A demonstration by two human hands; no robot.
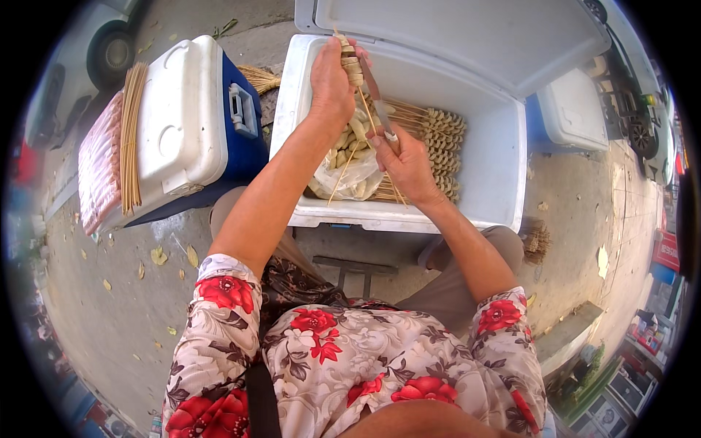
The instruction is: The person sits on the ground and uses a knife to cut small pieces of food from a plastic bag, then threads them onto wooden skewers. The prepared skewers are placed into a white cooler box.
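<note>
My left hand (pixel 332 82) grips a pale, spiral-cut food piece (pixel 352 63) threaded on a thin wooden skewer (pixel 368 109). My right hand (pixel 402 161) is closed around the handle of a knife (pixel 372 82), whose blade reaches up against the piece; the skewer's lower end is also by its fingers. Both hands are above an open white cooler box (pixel 493 164). Inside it, a clear plastic bag (pixel 350 183) holds pale oblong pieces, with a loose skewer lying across it. Rows of spiral-cut pieces on skewers (pixel 443 142) lie beside the bag, partly behind my right hand.
A closed blue-and-white cooler (pixel 181 120) stands left, bearing a skewer bundle (pixel 132 137) and a pinkish plastic package (pixel 101 164). The open lid (pixel 460 38) rises behind the box. Another cooler (pixel 572 109) and a skewer bundle (pixel 535 241) are at right. Parked vehicles stand beyond.
</note>
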